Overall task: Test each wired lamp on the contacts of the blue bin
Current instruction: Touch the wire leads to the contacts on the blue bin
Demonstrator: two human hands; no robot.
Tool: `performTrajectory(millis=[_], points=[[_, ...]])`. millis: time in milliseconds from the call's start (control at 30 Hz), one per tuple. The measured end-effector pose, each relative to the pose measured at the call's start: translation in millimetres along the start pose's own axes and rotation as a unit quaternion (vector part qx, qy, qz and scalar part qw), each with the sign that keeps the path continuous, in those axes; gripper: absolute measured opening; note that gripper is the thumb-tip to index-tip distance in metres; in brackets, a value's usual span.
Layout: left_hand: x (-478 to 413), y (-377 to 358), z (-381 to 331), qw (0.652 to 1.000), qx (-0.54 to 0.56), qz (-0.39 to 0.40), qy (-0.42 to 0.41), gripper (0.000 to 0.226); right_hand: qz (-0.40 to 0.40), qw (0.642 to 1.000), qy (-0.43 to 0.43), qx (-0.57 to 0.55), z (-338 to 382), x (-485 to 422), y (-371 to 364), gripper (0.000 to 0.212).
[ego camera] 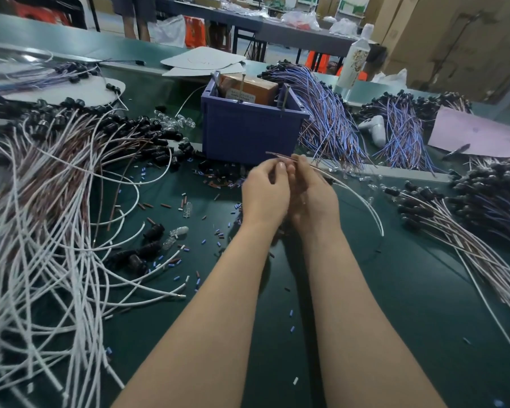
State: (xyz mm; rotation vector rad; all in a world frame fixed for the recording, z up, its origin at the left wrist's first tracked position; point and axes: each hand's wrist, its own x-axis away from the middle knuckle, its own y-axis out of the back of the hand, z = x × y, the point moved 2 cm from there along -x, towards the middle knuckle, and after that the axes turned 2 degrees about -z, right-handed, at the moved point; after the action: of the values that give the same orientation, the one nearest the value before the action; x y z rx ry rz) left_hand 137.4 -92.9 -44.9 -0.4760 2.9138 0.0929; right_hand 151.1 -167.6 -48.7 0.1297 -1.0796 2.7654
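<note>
A blue bin (pixel 248 134) stands at the middle of the green table, with metal contact pins (pixel 285 98) sticking up from its rim and a brown box (pixel 249 88) inside. My left hand (pixel 264 195) and my right hand (pixel 315 195) are together just in front of the bin. Their fingertips pinch the bare ends of a thin brown and white wire pair (pixel 280 156). The white wire (pixel 362 201) arcs off to the right from my right hand. The lamp on this wire is hidden.
White and brown wired lamps (pixel 50 201) with black sockets are heaped on the left. Blue-wired bundles (pixel 327 119) lie right of the bin, more wired lamps (pixel 468 207) at far right. Loose glass bulbs (pixel 177 232), insulation scraps, a white bottle (pixel 352 64) and pink paper (pixel 477 134) are around.
</note>
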Motion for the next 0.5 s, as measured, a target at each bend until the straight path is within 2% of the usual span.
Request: performTrajectory(millis=[100,300,367,433,500], points=[[0.0,-6.6,4.5,0.991,0.124,0.034,0.039,0.020,0.010,0.998,-0.003,0.067,-1.6,4.8,-4.1,0.017],[-7.2,-0.6,16.7,0.957,0.255,-0.037,0.133,0.024,-0.023,0.973,0.074,0.217,-10.6,12.5,-18.2,0.022],[-8.4,2.1,16.3,0.947,0.279,-0.061,0.148,0.024,-0.030,0.935,0.129,0.330,-12.7,13.0,-20.0,0.029],[-9.9,6.1,14.3,0.932,0.313,-0.089,0.158,0.024,-0.027,0.860,0.201,0.469,-15.7,16.0,-22.0,0.036],[-11.8,13.4,12.1,0.921,0.334,-0.114,0.165,0.025,-0.012,0.795,0.268,0.544,-18.0,21.8,-25.8,0.039]])
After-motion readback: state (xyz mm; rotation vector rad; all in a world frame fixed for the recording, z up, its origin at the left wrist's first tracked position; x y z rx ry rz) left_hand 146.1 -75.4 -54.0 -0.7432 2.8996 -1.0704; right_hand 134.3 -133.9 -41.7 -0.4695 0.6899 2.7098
